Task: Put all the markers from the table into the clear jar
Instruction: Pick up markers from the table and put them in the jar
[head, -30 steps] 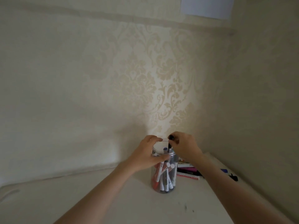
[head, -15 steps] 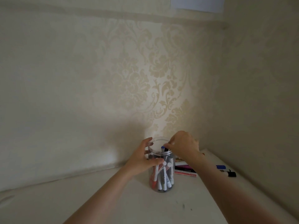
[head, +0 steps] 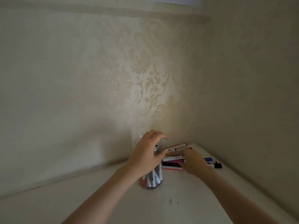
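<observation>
Because the left hand (head: 146,156) wraps the jar (head: 152,178) high up, a jolt could tip it and spill its markers. Patterned wallpaper (head: 145,75) lines the corner; the pale table (head: 161,207) bears faint dark specks. Just beside the jar lies a pile of markers (head: 174,159), where the right hand (head: 194,164) reaches; whether it pinches one cannot be told, and a careless grab could roll the others away.

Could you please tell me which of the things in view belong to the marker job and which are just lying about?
Belonging to the job:
- clear jar, partly filled with markers
- left hand, holding the jar
- right hand, at the pile
- loose markers on the table
- black-capped marker and blue-capped marker

Just lying about:
- paper sheet on the wall
- dark specks on the table
</observation>
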`<control>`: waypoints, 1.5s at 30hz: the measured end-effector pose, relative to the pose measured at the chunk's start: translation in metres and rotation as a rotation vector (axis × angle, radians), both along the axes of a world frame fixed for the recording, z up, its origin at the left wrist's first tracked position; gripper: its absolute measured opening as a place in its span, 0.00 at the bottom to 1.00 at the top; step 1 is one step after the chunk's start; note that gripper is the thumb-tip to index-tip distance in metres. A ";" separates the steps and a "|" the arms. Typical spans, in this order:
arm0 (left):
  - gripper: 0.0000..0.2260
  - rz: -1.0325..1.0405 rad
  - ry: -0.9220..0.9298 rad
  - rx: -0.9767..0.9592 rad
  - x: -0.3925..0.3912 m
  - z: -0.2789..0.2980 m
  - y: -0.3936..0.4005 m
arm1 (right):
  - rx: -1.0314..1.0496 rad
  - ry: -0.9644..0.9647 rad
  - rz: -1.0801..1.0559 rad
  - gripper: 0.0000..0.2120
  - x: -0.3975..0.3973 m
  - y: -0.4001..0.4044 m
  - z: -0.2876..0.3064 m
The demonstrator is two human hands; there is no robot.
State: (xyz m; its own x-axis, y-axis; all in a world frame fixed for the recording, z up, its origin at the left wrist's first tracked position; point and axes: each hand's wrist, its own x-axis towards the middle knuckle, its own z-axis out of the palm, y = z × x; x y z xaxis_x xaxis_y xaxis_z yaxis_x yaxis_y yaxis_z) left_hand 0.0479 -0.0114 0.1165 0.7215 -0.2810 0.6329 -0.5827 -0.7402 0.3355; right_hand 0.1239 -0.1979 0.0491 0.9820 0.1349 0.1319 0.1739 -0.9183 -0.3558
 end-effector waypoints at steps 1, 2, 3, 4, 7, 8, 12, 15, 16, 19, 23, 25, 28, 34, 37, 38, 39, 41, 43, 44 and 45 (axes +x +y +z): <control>0.13 -0.038 0.034 0.017 0.000 -0.002 -0.012 | -0.028 0.062 0.021 0.14 -0.001 0.001 -0.021; 0.13 -0.064 0.073 0.045 0.003 -0.009 -0.023 | -0.027 0.072 0.031 0.15 0.001 0.001 -0.040; 0.14 -0.073 0.116 0.075 0.006 -0.018 -0.031 | -0.017 0.041 0.028 0.17 0.000 0.002 -0.051; 0.16 -0.064 0.164 0.106 0.010 -0.029 -0.038 | -0.013 0.001 0.029 0.18 0.002 0.002 -0.059; 0.25 0.005 0.359 0.228 0.022 -0.067 -0.051 | -0.022 -0.053 0.077 0.17 0.005 -0.005 -0.063; 0.29 0.036 0.425 0.275 0.026 -0.076 -0.055 | -0.032 -0.064 0.100 0.17 0.007 -0.011 -0.061; 0.38 0.201 0.522 0.444 0.046 -0.097 -0.077 | 0.025 -0.097 0.122 0.21 0.020 -0.051 -0.049; 0.39 0.313 0.557 0.579 0.066 -0.106 -0.090 | -0.105 0.030 0.091 0.32 0.031 -0.087 -0.050; 0.39 0.337 0.581 0.617 0.071 -0.109 -0.092 | -0.156 0.078 0.098 0.33 0.032 -0.093 -0.052; 0.38 0.372 0.581 0.702 0.080 -0.109 -0.099 | -0.277 0.065 0.125 0.31 0.031 -0.104 -0.055; 0.36 0.320 0.536 0.811 0.081 -0.104 -0.099 | -0.378 0.118 0.148 0.33 0.027 -0.111 -0.047; 0.33 0.269 0.560 0.842 0.079 -0.100 -0.097 | -0.385 0.115 0.157 0.34 0.025 -0.108 -0.046; 0.32 0.212 0.565 0.815 0.076 -0.094 -0.094 | -0.312 0.117 0.211 0.28 0.019 -0.101 -0.046; 0.21 0.016 0.511 0.714 0.056 -0.081 -0.088 | -0.329 0.324 0.162 0.32 0.006 -0.095 -0.049; 0.20 0.036 0.482 0.591 0.047 -0.084 -0.082 | -0.309 0.369 0.113 0.28 0.000 -0.088 -0.051; 0.18 0.039 0.454 0.498 0.044 -0.085 -0.081 | -0.303 0.364 0.098 0.27 -0.002 -0.085 -0.051; 0.16 0.039 0.428 0.363 0.040 -0.083 -0.079 | -0.297 0.355 0.076 0.26 -0.005 -0.082 -0.051; 0.09 0.009 0.373 0.029 0.031 -0.063 -0.079 | -0.256 0.330 0.032 0.24 -0.009 -0.077 -0.052; 0.05 -0.059 0.334 -0.294 0.023 -0.026 -0.074 | -0.244 0.318 0.025 0.21 -0.013 -0.073 -0.054; 0.06 -0.099 0.324 -0.444 0.021 -0.005 -0.067 | -0.255 0.316 0.036 0.17 -0.015 -0.072 -0.055; 0.08 -0.133 0.322 -0.570 0.021 0.014 -0.056 | -0.257 0.312 0.046 0.13 -0.017 -0.071 -0.054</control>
